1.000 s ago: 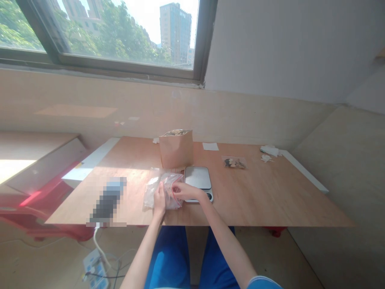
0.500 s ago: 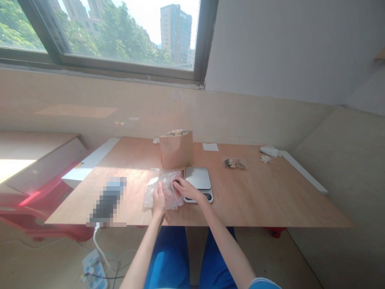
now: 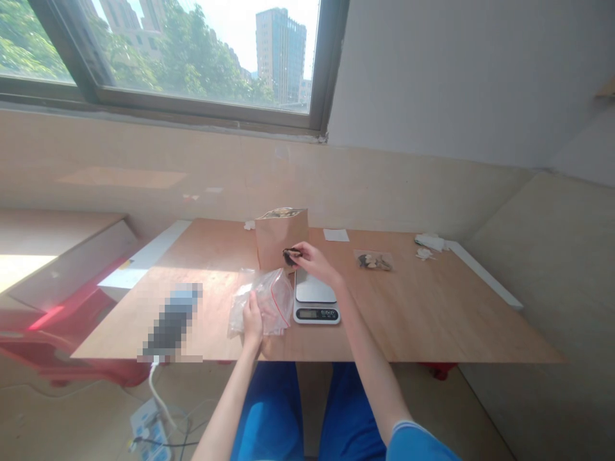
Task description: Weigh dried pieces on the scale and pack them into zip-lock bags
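My right hand (image 3: 312, 260) is raised above the back of the digital kitchen scale (image 3: 316, 298), pinching a small dark piece (image 3: 290, 257) in front of the kraft paper bag (image 3: 281, 240). The bag stands open, with brownish contents showing at its mouth. My left hand (image 3: 252, 323) rests on and grips a clear plastic zip bag (image 3: 273, 301) with a red seal line, lying on the wooden table (image 3: 408, 320). The scale's display is lit, and its reading is too small to read.
A small plastic bag of dark and pale pieces (image 3: 373, 260) lies right of the scale. Also on the table are a white paper slip (image 3: 336, 235), white scraps (image 3: 430, 241) at the back right, and a pixelated object (image 3: 172, 320) at the left. A power strip (image 3: 148, 428) sits on the floor.
My right hand has left the zip bag and moved up and back over the scale, now holding a dark piece. The zip bag has opened out under my left hand.
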The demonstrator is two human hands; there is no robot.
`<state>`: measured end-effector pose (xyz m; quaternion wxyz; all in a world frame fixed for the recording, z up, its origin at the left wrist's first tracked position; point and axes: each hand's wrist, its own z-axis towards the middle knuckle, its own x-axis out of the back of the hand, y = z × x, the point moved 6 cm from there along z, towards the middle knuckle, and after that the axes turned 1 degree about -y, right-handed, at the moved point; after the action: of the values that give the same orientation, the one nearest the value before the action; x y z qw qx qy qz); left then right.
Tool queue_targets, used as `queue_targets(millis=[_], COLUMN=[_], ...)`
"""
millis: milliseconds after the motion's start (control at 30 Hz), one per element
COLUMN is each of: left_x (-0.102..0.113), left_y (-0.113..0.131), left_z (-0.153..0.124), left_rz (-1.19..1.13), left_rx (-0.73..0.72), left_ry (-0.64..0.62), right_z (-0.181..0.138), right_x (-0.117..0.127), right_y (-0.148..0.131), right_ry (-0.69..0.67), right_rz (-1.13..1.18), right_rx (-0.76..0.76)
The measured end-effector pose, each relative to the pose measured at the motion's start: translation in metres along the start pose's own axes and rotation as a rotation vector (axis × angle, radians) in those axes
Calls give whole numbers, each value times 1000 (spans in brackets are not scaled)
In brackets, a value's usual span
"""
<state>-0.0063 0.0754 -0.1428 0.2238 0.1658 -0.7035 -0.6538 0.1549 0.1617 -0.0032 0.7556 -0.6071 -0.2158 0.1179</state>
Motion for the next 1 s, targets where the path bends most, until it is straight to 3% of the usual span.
queue_targets(millis=[133, 267, 567, 833, 1000], left_x=[-1, 0, -1, -1, -1], left_y=[0, -1, 5, 8, 6], left_z=[1, 2, -1, -1, 1], left_rz=[3, 17, 34, 44, 46], left_rx=[-2, -9, -3, -23, -40], left_ry=[-4, 17, 4, -1, 1], right_z=[43, 80, 95, 98, 95], right_x=[34, 43, 26, 41, 45], right_y=[-58, -81, -51, -48, -54], right_ry=[268, 408, 348, 299, 250], right_rz=[-198, -429, -664, -509, -466], right_rx=[262, 351, 294, 169, 172])
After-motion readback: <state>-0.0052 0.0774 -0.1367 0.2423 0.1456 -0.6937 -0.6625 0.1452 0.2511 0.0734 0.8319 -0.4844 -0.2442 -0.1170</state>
